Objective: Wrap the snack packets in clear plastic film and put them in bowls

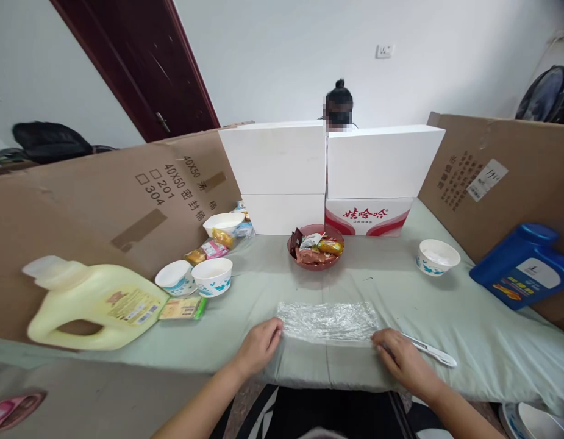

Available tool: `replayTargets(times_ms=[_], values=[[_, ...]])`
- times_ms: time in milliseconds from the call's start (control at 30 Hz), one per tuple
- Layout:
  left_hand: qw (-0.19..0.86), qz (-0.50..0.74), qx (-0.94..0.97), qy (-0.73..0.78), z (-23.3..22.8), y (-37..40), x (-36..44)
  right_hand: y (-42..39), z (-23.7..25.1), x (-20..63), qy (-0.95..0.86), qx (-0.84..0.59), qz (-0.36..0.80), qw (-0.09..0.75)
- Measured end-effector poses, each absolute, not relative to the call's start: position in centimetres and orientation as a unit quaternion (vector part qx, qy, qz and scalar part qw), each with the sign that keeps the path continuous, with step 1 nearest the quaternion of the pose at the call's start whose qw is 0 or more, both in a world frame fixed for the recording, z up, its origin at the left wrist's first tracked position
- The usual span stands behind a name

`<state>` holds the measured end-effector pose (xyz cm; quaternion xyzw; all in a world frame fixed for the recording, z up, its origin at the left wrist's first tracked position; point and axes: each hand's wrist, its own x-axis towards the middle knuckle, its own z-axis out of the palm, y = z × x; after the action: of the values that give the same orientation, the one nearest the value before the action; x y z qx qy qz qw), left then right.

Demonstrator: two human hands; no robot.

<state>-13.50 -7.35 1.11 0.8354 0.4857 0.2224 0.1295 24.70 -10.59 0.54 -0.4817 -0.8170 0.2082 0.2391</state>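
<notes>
A crumpled sheet of clear plastic wrap (327, 321) lies flat on the green tablecloth (263, 286) near the front edge. My left hand (258, 344) rests on its left end, fingers curled over the edge. At the sheet's right end my right hand (400, 356) presses down with fingers together. A white knife-like tool (430, 350) lies just beside and partly under my right hand. Behind the sheet stands a red bowl (315, 247) filled with wrapped snacks.
A yellow jug (94, 305) lies at the left, a blue jug (522, 265) leans at the right. White paper bowls (212, 275) (438, 256) and loose snack packets (181, 308) are scattered about. White boxes (327, 177) and cardboard walls enclose the table. A person sits behind the boxes.
</notes>
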Motion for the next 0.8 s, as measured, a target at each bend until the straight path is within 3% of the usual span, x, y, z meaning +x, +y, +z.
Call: replayTargets(times_ms=[100, 333, 600, 700, 800], values=[[0.116, 0.205, 0.790, 0.566, 0.6, -5.9, -12.9, -8.6, 0.6, 24.2, -0.776, -0.535, 0.219, 0.252], [0.020, 0.124, 0.738, 0.663, -1.2, -3.8, -11.1, -4.7, -0.6, 21.5, -0.720, -0.669, 0.115, 0.143], [-0.051, 0.114, 0.727, 0.675, -0.6, -3.9, -10.2, -4.6, -1.4, 20.5, -0.711, -0.693, 0.041, 0.107], [-0.086, 0.170, 0.752, 0.632, 0.4, -4.9, -8.0, -4.9, -0.5, 19.8, -0.728, -0.673, -0.001, 0.134], [-0.043, 0.207, 0.803, 0.557, 0.4, -6.3, -4.4, -5.4, -0.1, 17.8, -0.801, -0.570, -0.037, 0.177]])
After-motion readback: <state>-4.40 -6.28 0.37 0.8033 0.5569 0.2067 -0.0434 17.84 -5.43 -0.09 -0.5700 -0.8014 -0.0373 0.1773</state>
